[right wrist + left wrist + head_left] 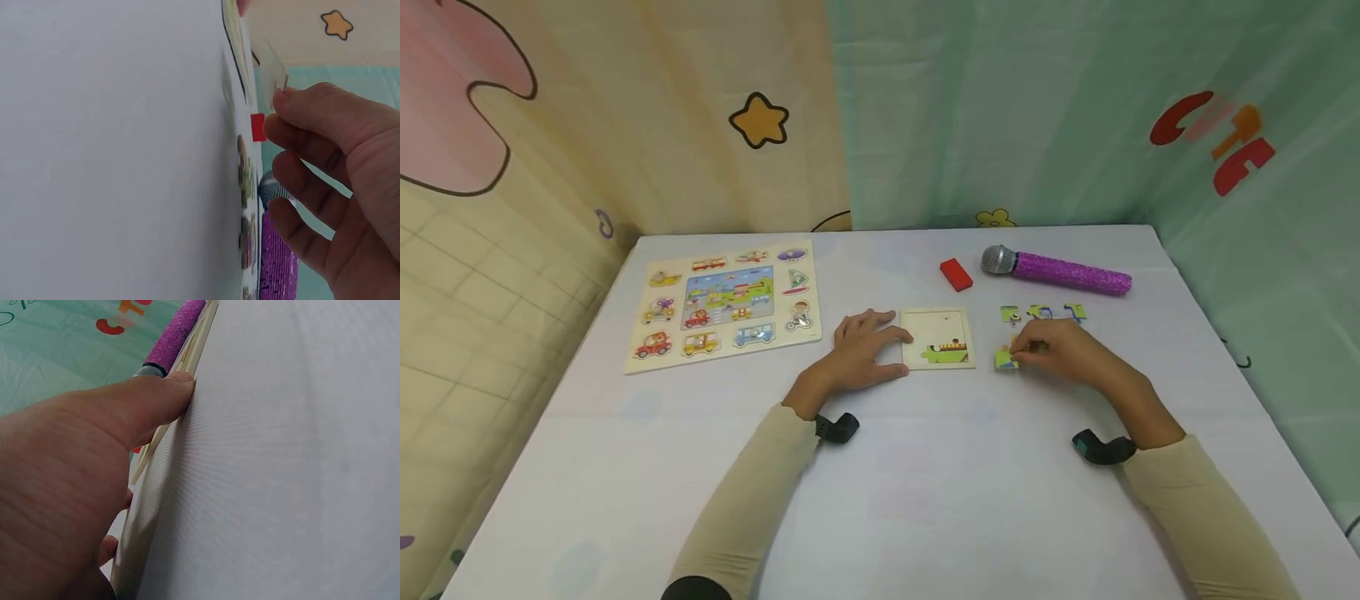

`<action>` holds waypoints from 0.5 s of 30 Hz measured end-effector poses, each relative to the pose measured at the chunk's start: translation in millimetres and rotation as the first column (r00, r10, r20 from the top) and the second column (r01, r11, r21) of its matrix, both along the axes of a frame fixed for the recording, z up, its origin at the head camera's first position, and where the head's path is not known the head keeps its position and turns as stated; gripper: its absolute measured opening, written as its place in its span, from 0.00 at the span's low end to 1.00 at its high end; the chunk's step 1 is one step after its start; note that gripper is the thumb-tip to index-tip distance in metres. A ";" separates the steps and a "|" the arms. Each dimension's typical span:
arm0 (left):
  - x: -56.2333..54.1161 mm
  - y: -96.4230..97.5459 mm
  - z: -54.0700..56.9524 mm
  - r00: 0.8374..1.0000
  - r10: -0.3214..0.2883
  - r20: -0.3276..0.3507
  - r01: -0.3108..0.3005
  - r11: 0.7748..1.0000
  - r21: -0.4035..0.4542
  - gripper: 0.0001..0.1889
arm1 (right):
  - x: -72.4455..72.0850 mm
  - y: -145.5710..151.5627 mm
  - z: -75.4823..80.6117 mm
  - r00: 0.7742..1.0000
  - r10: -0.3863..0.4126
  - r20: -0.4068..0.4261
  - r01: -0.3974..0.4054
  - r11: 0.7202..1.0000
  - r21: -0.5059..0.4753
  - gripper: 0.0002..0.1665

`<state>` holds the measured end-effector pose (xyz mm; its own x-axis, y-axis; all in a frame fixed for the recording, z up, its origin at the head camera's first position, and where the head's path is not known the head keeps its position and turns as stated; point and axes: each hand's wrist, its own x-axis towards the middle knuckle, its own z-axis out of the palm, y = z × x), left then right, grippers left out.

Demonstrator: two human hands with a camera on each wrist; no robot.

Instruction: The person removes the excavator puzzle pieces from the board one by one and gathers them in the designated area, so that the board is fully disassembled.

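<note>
A small square puzzle board (934, 329) lies mid-table, with green pieces (951, 353) fitted along its lower part. My left hand (867, 348) rests at the board's left edge, fingers spread, its thumb (169, 394) touching the pale rim in the left wrist view. To the right of the board, my right hand (1060, 354) pinches a puzzle piece (1005, 359) between thumb and forefinger. From the right wrist, that piece (272, 70) shows as a thin pale tile held up. Several loose puzzle pieces (1040, 312) lie in a row behind the right hand.
At the back left is a larger wooden vehicle puzzle (730, 304). A red block (956, 274) lies behind the small board, and beside it a purple glittery microphone (1067, 272) with a silver head. Printed curtains (1000, 117) enclose the white table (955, 483).
</note>
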<state>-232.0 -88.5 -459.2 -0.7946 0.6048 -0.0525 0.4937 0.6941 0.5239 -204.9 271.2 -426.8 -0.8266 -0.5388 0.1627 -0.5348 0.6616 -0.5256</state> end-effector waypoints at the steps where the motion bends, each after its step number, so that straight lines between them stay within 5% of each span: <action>1: 0.2 -0.1 -0.2 1.000 -0.002 0.001 0.002 1.000 0.003 0.25 | 2.9 4.9 -2.4 1.000 -0.009 0.007 0.009 1.000 0.012 0.11; 8: 0.4 0.2 -0.5 1.000 -0.002 -0.012 0.002 1.000 -0.012 0.25 | 15.1 23.4 -8.6 0.996 -0.072 0.053 0.070 0.997 0.045 0.10; 15: 0.5 0.0 0.2 1.000 -0.008 -0.010 0.008 1.000 -0.022 0.25 | 14.6 23.8 -13.1 1.000 -0.019 -0.002 0.020 1.000 0.022 0.13</action>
<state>-231.5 -88.5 -459.0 -0.7903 0.6100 -0.0580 0.5043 0.7012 0.5041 -190.2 295.0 -439.9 -0.8367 -0.5260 0.1522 -0.5223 0.6833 -0.5102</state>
